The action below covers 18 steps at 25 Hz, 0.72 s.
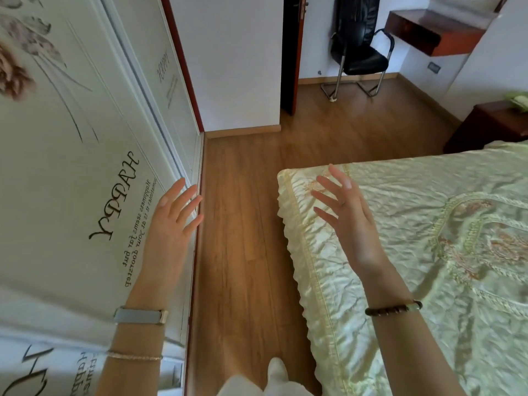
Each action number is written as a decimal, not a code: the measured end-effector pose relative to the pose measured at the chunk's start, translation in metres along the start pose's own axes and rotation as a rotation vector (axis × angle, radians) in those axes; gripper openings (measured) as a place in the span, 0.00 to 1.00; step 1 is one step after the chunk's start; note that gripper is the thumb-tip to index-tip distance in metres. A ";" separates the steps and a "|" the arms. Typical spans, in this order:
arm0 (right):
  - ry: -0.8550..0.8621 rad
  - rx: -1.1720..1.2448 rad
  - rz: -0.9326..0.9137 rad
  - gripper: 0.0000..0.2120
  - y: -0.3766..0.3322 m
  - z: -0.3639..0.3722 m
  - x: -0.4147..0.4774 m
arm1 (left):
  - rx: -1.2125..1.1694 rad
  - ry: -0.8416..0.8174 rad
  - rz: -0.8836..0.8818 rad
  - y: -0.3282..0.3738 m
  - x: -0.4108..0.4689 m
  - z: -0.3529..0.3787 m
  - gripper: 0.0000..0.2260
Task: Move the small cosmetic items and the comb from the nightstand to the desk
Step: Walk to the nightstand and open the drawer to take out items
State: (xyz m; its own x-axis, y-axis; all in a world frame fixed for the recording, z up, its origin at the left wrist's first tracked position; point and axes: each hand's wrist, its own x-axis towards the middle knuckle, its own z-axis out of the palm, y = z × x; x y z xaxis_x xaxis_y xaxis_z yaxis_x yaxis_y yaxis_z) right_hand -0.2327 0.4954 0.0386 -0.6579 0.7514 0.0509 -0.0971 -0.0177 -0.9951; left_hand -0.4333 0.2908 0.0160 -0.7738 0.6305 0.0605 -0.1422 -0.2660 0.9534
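— Where's the nightstand [485,127]?
— Far right, past the bed [428,252]. A pale green thing [518,100] lies on it, too small to tell what. The desk [428,35] is on the far wall, near the black chair [363,52].
— And the hands?
— Both have fingers straight and spread, holding nothing: left hand [174,218] by the wardrobe [71,167], right hand [343,212] over the bed's corner.

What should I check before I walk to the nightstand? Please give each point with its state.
1. Left hand free: ok, fingers straight, holds nothing.
2. Right hand free: ok, open and empty.
3. Floor between wardrobe and bed: ok, only bare wood shows.
4. Nightstand in view: ok, past the bed's far corner.
5. Cosmetic items and comb on it: cannot tell; only a green-white thing shows at the edge.
6. Room on the desk: cannot tell, its top is too far.
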 end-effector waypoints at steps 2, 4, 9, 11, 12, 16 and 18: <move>-0.005 0.002 -0.003 0.23 0.001 0.002 0.025 | -0.024 0.008 0.003 0.000 0.025 0.001 0.20; -0.011 0.003 0.001 0.23 0.005 0.006 0.049 | -0.034 0.007 0.006 -0.003 0.049 0.000 0.20; 0.012 -0.017 0.031 0.21 0.019 0.011 0.109 | -0.002 -0.063 0.015 -0.017 0.121 -0.002 0.31; 0.036 -0.027 0.031 0.22 0.024 0.013 0.137 | 0.003 -0.093 0.023 -0.021 0.157 -0.002 0.35; 0.046 -0.033 0.028 0.23 0.026 0.015 0.153 | -0.005 -0.096 0.031 -0.023 0.177 -0.001 0.30; 0.093 -0.049 0.011 0.22 0.028 0.034 0.230 | -0.026 -0.078 0.026 -0.024 0.271 -0.007 0.21; 0.106 -0.055 0.000 0.22 0.025 0.047 0.268 | -0.030 -0.080 0.019 -0.017 0.316 -0.009 0.21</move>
State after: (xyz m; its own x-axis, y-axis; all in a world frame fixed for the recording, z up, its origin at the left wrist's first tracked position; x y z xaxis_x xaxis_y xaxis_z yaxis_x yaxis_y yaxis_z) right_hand -0.4463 0.6655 0.0310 -0.5749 0.8170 0.0450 -0.0545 0.0167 -0.9984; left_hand -0.6813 0.4879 0.0163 -0.7251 0.6810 0.1026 -0.1473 -0.2989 0.9428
